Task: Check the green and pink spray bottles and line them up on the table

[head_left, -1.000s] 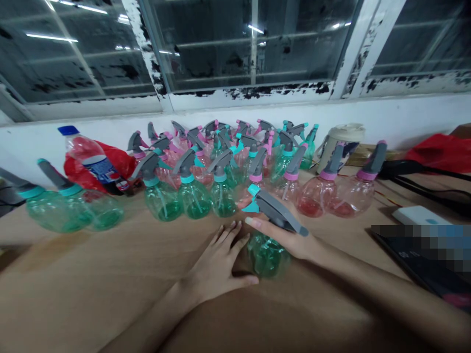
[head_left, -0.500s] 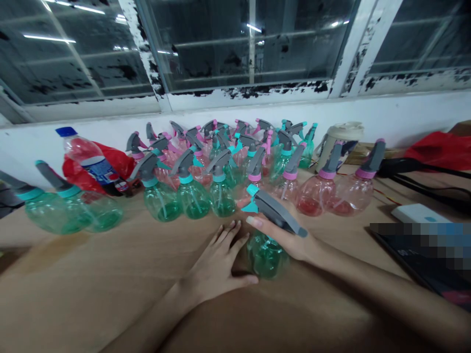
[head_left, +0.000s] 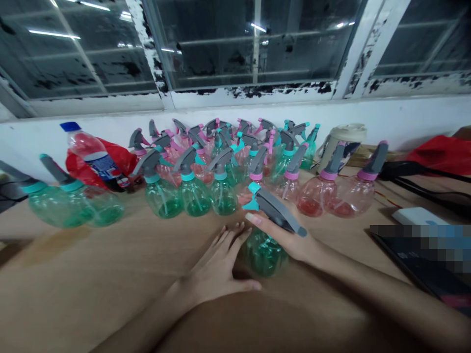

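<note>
In front of me a green spray bottle (head_left: 267,252) stands on the table, its grey and turquoise trigger head pointing left. My right hand (head_left: 285,230) grips it around the neck below the trigger head, thumb along the near side and the other fingers mostly hidden behind. My left hand (head_left: 217,267) is just left of the bottle, its fingers stretched out and its thumb spread apart; whether a fingertip touches the bottle I cannot tell. Right behind stands a row of spray bottles, with a green one (head_left: 223,203) closest to my left fingertips.
Several pink and green spray bottles (head_left: 312,196) line the wall side of the wooden table (head_left: 121,279). At left are two tilted green ones (head_left: 59,211) and a soda bottle (head_left: 97,159). A pale jug (head_left: 340,142), black straps (head_left: 415,171), a white box (head_left: 415,215) and a dark flat device (head_left: 405,260) are right.
The view has shifted slightly. My left hand has moved a little to the right and keeps its fingers spread. My right hand keeps its grip on the spray bottle.
</note>
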A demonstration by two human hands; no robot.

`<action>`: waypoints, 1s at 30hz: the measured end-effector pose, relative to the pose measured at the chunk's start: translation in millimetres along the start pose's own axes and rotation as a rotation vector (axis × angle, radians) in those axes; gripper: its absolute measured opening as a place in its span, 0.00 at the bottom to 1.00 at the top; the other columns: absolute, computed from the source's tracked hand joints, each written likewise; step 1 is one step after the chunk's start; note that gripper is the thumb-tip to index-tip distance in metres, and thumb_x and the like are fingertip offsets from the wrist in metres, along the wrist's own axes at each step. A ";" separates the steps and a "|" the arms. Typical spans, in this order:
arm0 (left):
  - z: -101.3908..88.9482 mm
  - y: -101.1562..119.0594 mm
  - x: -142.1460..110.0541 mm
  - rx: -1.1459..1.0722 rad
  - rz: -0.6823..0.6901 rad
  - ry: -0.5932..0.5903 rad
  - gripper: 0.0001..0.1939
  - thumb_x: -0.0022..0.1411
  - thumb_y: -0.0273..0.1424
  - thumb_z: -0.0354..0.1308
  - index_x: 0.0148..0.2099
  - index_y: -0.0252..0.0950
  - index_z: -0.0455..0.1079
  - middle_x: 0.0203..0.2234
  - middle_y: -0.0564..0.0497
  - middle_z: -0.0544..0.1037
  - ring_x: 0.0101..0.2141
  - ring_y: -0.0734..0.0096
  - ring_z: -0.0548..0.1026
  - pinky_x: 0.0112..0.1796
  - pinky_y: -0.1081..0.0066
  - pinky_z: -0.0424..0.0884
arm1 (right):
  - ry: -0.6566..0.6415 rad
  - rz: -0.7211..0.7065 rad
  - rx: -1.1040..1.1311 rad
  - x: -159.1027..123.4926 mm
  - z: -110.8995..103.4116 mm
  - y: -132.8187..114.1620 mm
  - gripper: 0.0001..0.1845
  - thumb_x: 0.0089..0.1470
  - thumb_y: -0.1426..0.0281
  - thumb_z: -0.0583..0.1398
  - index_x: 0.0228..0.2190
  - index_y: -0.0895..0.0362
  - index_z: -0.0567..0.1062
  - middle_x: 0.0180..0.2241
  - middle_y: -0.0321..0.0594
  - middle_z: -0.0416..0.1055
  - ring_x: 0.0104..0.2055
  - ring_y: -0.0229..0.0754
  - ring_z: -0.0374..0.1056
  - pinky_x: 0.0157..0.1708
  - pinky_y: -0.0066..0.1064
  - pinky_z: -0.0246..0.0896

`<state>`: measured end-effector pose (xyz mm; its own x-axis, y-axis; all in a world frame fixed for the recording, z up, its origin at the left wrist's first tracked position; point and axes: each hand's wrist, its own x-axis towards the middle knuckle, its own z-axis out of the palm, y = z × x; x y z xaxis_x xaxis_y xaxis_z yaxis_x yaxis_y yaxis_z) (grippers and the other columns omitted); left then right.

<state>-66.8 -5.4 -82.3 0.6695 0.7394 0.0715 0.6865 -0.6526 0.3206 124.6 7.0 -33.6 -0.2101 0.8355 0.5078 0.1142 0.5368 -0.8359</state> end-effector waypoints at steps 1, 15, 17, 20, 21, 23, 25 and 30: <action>-0.2 2.4 -1.0 -0.044 0.000 0.018 0.52 0.50 0.55 0.59 0.67 0.33 0.43 0.62 0.34 0.54 0.61 0.42 0.53 0.58 0.44 0.51 | -0.002 -0.001 0.003 0.0 0.4 -0.8 0.15 0.51 0.62 0.63 0.41 0.52 0.74 0.38 0.36 0.75 0.40 0.42 0.71 0.41 0.36 0.64; -23.3 8.8 -57.3 -0.255 -0.194 0.429 0.28 0.54 0.42 0.62 0.54 0.41 0.60 0.48 0.45 0.70 0.48 0.52 0.69 0.49 0.51 0.68 | -0.190 0.019 0.175 11.6 91.7 -27.9 0.20 0.47 0.61 0.63 0.42 0.52 0.67 0.42 0.39 0.74 0.38 0.43 0.71 0.35 0.35 0.66; -31.4 4.9 -74.1 -0.188 -0.226 0.458 0.31 0.54 0.43 0.62 0.57 0.44 0.57 0.51 0.47 0.68 0.50 0.51 0.68 0.50 0.50 0.67 | -0.283 -0.002 0.157 18.1 105.0 -32.8 0.22 0.46 0.61 0.64 0.43 0.51 0.66 0.41 0.39 0.74 0.38 0.43 0.71 0.36 0.36 0.66; -46.9 -5.1 -100.1 -0.140 -0.305 0.456 0.29 0.55 0.46 0.61 0.58 0.51 0.58 0.53 0.52 0.67 0.53 0.50 0.66 0.53 0.53 0.66 | -0.476 -0.110 0.004 30.1 113.5 -38.5 0.32 0.44 0.59 0.65 0.50 0.52 0.64 0.49 0.43 0.70 0.49 0.49 0.67 0.46 0.42 0.62; -51.7 -10.8 -108.8 -0.126 -0.329 0.464 0.28 0.55 0.47 0.60 0.56 0.52 0.60 0.52 0.52 0.68 0.53 0.51 0.65 0.53 0.54 0.66 | -0.549 -0.133 -0.064 34.6 113.1 -39.8 0.38 0.42 0.57 0.66 0.53 0.51 0.62 0.54 0.45 0.66 0.54 0.52 0.62 0.50 0.44 0.59; -60.2 -26.8 -125.8 -0.069 -0.388 0.493 0.27 0.55 0.48 0.60 0.55 0.48 0.62 0.50 0.50 0.69 0.52 0.50 0.67 0.50 0.55 0.68 | -0.678 -0.111 -0.170 44.5 109.0 -41.5 0.52 0.39 0.54 0.67 0.61 0.50 0.52 0.61 0.49 0.55 0.60 0.58 0.55 0.53 0.49 0.56; -67.6 -47.9 -140.6 0.004 -0.448 0.548 0.27 0.54 0.50 0.59 0.52 0.44 0.63 0.47 0.47 0.70 0.48 0.50 0.70 0.47 0.54 0.70 | -0.720 -0.072 -0.265 56.3 103.9 -43.1 0.56 0.40 0.55 0.67 0.63 0.48 0.45 0.63 0.51 0.51 0.59 0.60 0.56 0.51 0.51 0.57; -89.0 -102.0 -155.9 0.032 -0.579 0.687 0.30 0.52 0.55 0.58 0.47 0.38 0.62 0.39 0.47 0.75 0.42 0.52 0.74 0.43 0.55 0.70 | -0.480 -0.143 -0.496 96.8 109.0 -56.1 0.39 0.51 0.57 0.62 0.59 0.58 0.57 0.47 0.53 0.70 0.38 0.51 0.70 0.38 0.43 0.64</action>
<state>-266.5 -39.4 -42.1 -0.0944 0.8832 0.4595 0.8780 -0.1437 0.4567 -8.0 44.9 39.8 -0.6483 0.6697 0.3622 0.4590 0.7233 -0.5159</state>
